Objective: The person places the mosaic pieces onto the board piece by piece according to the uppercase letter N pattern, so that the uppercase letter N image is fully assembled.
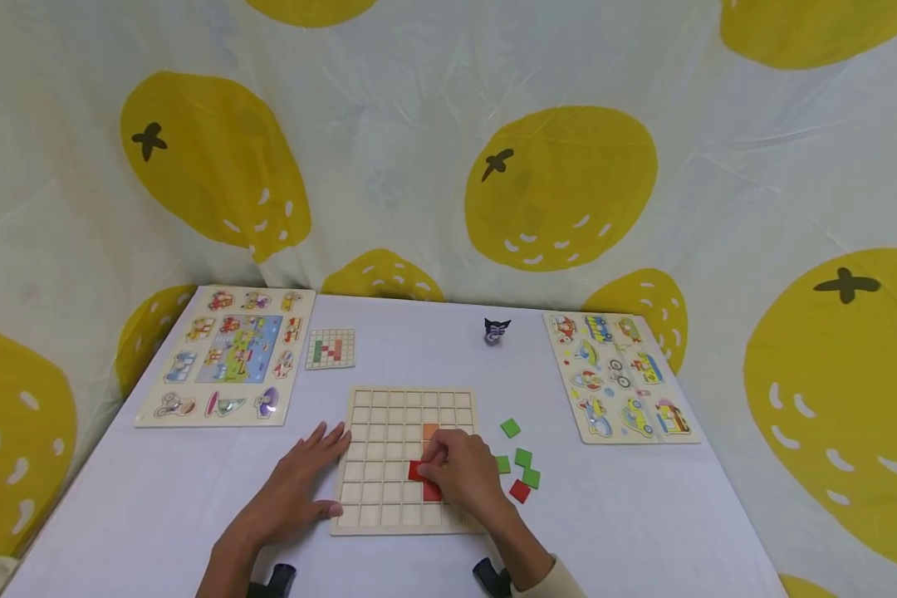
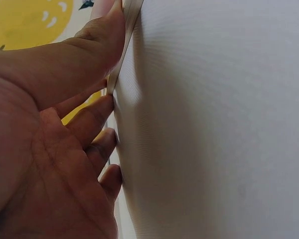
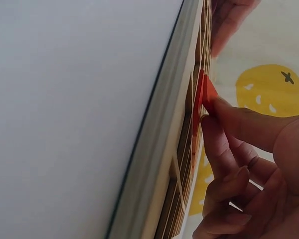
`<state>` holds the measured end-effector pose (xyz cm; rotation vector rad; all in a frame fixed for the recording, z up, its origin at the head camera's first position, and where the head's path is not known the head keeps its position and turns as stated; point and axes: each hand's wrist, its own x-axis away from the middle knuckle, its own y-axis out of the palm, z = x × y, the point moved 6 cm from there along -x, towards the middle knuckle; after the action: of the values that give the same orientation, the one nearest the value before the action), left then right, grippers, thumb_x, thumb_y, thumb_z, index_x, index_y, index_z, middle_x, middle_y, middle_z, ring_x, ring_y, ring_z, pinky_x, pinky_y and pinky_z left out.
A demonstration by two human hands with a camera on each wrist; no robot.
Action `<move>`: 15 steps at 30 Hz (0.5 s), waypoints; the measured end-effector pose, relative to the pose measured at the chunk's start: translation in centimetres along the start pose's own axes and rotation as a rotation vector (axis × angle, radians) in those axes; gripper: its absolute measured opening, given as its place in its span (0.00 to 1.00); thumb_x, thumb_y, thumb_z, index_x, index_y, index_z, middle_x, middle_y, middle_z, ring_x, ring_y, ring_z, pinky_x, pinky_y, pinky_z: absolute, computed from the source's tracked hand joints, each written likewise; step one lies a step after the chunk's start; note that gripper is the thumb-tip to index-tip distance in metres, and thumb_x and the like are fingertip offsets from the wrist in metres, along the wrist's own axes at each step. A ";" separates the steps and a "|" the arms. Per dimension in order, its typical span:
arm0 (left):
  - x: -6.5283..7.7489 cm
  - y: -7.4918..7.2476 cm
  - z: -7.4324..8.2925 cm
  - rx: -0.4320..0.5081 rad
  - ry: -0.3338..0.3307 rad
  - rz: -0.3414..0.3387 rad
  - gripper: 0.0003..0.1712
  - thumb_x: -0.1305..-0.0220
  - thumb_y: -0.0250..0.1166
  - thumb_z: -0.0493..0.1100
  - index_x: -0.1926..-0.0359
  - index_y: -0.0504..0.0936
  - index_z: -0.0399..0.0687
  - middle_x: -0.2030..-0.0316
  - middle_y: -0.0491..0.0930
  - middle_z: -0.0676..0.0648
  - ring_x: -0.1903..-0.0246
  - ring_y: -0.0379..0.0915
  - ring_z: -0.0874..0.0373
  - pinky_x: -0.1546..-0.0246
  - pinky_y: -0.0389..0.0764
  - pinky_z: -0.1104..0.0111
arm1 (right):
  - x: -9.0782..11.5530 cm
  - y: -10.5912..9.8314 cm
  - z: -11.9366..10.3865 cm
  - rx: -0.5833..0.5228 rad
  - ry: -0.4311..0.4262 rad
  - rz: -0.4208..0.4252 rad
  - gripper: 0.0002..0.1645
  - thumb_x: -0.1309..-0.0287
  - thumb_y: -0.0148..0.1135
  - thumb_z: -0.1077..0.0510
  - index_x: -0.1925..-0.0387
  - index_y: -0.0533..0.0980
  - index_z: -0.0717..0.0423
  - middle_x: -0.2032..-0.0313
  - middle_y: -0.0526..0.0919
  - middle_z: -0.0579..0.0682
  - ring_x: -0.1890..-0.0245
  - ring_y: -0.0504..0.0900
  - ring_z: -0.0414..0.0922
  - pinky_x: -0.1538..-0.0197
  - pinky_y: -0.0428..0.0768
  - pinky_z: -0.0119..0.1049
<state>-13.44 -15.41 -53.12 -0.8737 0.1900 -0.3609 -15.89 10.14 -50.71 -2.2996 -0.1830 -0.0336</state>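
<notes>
A wooden grid board [image 1: 374, 473] lies flat before me. My right hand [image 1: 465, 469] pinches a small red square tile [image 1: 414, 471] between thumb and fingertips, close over the board's right-middle cells. In the right wrist view the pinched tile [image 3: 210, 94] stands tilted beside another red tile that lies in the board. Near my fingers sit that red tile [image 1: 432, 492] and an orange tile [image 1: 430, 432]; the hand hides part of this column. My left hand [image 1: 295, 477] rests at the board's left edge with fingers spread, thumb and fingertips touching the rim.
Right of the board lie several loose green tiles [image 1: 523, 458] and a red tile [image 1: 519, 492]. A small patterned grid card [image 1: 330, 349] is behind it, near a dark figurine [image 1: 496, 332]. Picture puzzle boards stand left [image 1: 160, 382] and right [image 1: 579, 399].
</notes>
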 end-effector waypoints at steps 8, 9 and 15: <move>0.0 -0.1 0.2 0.006 0.017 0.016 0.60 0.53 0.84 0.48 0.19 0.66 0.48 0.18 0.61 0.45 0.17 0.49 0.35 0.20 0.52 0.38 | -0.7 0.5 -0.5 0.077 -0.019 -0.003 0.12 0.44 0.80 0.57 0.73 0.82 0.41 0.82 0.77 0.37 0.78 0.75 0.35 0.76 0.72 0.31; 0.0 -0.1 0.2 0.006 0.015 0.015 0.60 0.53 0.84 0.48 0.19 0.66 0.48 0.18 0.61 0.45 0.17 0.49 0.35 0.20 0.52 0.38 | -0.8 0.6 -0.5 0.081 -0.021 -0.007 0.12 0.44 0.80 0.56 0.73 0.82 0.41 0.82 0.76 0.37 0.78 0.74 0.36 0.76 0.72 0.31; 0.1 0.0 0.1 0.015 0.000 0.011 0.60 0.53 0.84 0.48 0.19 0.66 0.50 0.18 0.61 0.46 0.17 0.48 0.36 0.20 0.51 0.39 | -0.9 0.8 -0.7 0.089 -0.038 -0.041 0.10 0.43 0.80 0.54 0.72 0.84 0.42 0.81 0.75 0.38 0.78 0.74 0.37 0.77 0.72 0.32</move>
<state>-13.35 -15.34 -53.02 -0.8571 0.1922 -0.3517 -16.63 8.99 -50.89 -2.2089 -0.2469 -0.0027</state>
